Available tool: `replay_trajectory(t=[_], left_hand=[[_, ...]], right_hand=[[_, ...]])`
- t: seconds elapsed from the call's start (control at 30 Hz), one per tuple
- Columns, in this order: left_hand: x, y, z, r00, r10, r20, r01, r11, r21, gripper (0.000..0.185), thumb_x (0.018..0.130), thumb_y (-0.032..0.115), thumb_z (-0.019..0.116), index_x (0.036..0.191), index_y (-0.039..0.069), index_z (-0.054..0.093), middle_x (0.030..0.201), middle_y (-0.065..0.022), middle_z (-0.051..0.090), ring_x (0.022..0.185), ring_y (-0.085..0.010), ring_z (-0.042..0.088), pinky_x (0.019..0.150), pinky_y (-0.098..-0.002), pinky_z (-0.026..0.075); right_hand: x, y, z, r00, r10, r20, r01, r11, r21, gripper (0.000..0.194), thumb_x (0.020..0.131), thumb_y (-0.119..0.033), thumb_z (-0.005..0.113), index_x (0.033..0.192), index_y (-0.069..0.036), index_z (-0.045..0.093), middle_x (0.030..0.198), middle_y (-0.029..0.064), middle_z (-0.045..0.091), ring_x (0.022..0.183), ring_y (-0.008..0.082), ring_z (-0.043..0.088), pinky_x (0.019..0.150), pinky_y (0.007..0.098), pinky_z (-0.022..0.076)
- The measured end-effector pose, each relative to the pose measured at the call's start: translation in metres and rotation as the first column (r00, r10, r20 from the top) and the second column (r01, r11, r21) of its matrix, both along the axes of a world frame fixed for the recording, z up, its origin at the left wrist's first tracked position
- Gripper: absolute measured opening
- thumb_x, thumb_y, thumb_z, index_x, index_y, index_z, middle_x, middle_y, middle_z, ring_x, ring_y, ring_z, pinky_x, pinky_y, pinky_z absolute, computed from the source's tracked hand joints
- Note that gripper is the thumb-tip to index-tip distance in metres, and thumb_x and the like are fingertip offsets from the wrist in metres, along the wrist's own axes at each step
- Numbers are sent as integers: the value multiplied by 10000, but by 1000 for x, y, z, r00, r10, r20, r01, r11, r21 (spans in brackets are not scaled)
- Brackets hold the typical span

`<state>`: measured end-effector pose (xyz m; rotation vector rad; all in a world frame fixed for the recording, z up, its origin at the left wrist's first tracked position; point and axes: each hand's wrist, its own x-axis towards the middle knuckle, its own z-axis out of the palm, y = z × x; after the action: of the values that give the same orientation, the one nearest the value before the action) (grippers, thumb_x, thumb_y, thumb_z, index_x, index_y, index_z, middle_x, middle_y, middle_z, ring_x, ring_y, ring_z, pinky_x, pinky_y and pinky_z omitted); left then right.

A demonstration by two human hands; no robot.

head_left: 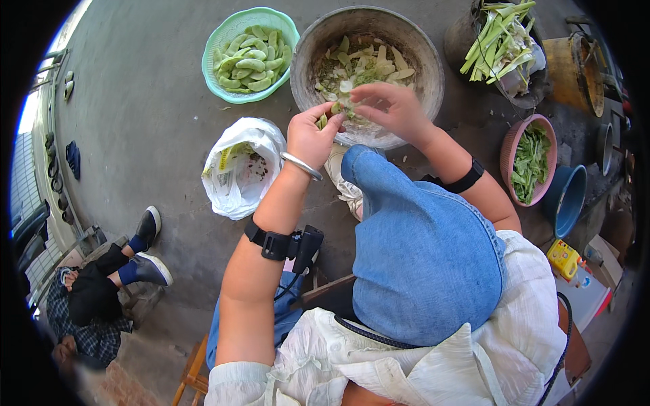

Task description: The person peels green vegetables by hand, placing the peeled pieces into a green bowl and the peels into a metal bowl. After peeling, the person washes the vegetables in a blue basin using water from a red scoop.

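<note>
My left hand (pixel 314 133) holds a green bean pod (pixel 322 121) over the near left rim of a large, worn metal basin (pixel 435 76). Close beside it, my right hand (pixel 393 109) has its thumb and fingers apart above the basin, slightly blurred; nothing clear shows between them. Pale pod pieces and green scraps (pixel 365 71) lie in the basin. Flat green bean pods (pixel 251 64) fill a mint-green plastic colander (pixel 207 66) to the left of the basin. Below that colander stands a white plastic bag (pixel 216 188), its mouth spread, with dark bits and scraps inside.
A bucket (pixel 457 51) of leafy stalks and a rusty yellow bucket (pixel 561 71) stand at upper right. Below are a pink basket (pixel 507 157) of greens and a blue bucket (pixel 566 203). At lower left, a person (pixel 96 299) sits near a wooden stool (pixel 195 365).
</note>
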<state>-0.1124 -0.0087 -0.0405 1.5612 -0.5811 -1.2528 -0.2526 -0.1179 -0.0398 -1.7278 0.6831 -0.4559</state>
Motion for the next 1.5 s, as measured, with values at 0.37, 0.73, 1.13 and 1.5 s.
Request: replay_trajectory(t=[0.37, 0.73, 1.13, 1.5], left_hand=[[-4, 7, -8, 623, -123, 773, 303, 948, -93, 168, 702, 65, 641, 861, 17, 627, 795, -146, 605, 725, -305, 587, 648, -341, 471], [-15, 0, 2, 866, 66, 495, 38, 980, -197, 146, 780, 54, 611, 909, -13, 626, 734, -72, 626, 627, -135, 601, 577, -232, 462], [3, -10, 2, 669, 289, -685, -261, 954, 147, 141, 823, 103, 589, 922, 7, 566, 724, -5, 537, 574, -65, 468, 423, -171, 348], [16, -8, -5, 670, 363, -647, -366, 920, 138, 155, 843, 121, 567, 939, 35, 480, 768, -60, 578, 618, -104, 525, 450, -207, 396]], right_hand=[[3, 1, -5, 962, 269, -36, -262, 886, -383, 102, 665, -26, 635, 767, -28, 634, 700, 93, 605, 616, 234, 590, 567, 289, 474], [10, 8, -4, 983, -169, 65, 152, 965, 213, 91, 702, -63, 624, 742, 18, 615, 662, 57, 620, 597, 63, 571, 537, 202, 464], [11, -3, -5, 958, -218, 186, 92, 848, 522, 96, 772, -44, 580, 838, 25, 569, 753, 76, 614, 621, 102, 586, 593, 227, 498], [-6, -13, 0, 995, 29, -98, -38, 995, -91, 242, 745, -121, 651, 966, -35, 607, 777, 55, 595, 662, 96, 566, 583, 216, 471]])
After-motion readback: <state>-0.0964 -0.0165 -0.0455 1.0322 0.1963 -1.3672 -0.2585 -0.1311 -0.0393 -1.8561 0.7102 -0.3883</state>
